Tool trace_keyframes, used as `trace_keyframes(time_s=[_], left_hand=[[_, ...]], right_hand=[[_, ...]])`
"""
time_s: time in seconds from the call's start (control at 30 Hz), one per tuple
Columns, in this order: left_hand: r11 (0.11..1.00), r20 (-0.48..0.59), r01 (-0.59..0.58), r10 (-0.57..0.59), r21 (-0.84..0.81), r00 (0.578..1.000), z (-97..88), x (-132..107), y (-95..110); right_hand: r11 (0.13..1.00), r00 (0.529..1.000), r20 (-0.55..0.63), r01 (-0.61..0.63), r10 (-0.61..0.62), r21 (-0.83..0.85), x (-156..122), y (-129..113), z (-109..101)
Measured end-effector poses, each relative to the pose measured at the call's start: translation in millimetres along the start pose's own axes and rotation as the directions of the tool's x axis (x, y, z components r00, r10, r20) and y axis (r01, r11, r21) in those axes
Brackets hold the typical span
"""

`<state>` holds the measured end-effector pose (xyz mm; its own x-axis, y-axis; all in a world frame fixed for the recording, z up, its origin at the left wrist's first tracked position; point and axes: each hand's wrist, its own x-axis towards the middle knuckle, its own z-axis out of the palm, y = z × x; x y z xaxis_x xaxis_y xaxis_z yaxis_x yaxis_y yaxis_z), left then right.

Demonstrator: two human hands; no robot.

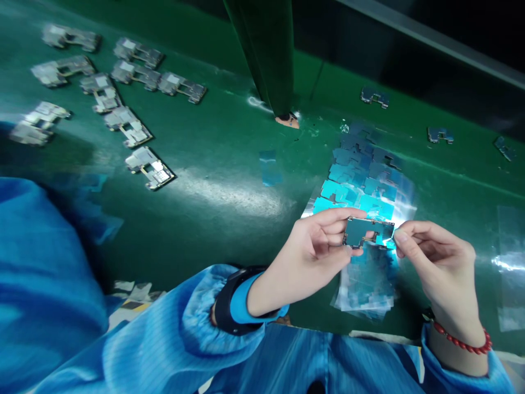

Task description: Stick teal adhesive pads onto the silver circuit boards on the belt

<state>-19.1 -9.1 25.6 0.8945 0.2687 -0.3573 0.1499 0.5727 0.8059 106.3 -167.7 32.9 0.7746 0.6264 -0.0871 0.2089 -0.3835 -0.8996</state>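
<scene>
A small circuit board (355,232) with a dark flat face and a notch in its lower edge is held up over the plastic sheets. My left hand (309,249) is closed around its left end, with a finger along the top edge and the thumb below. At the board's right edge, the thumb and forefinger of my right hand (441,260) are pinched together, touching it. A bright blue reflective patch shows on the board's right part. Beneath lies a sheet of shiny blue cut-out film pieces (348,172), partly covered by my hands.
Several circuit boards (129,125) lie at the left of the green table (213,230); smaller ones (374,97) lie at the far right. A dark green upright piece (266,54) stands at the back. Clear film (511,273) lies right. Another blue sleeve (41,273) occupies the left.
</scene>
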Motion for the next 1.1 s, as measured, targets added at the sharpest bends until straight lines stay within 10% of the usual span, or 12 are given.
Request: trace_keyframes(time_s=[1.1], left_hand=[[0.996, -0.081, 0.011, -0.019, -0.089, 0.997, 2.0, 1.3, -1.6]], right_hand=[[1.000, 1.000, 0.010, 0.008, -0.009, 0.014, -1.3, -5.3, 3.2]])
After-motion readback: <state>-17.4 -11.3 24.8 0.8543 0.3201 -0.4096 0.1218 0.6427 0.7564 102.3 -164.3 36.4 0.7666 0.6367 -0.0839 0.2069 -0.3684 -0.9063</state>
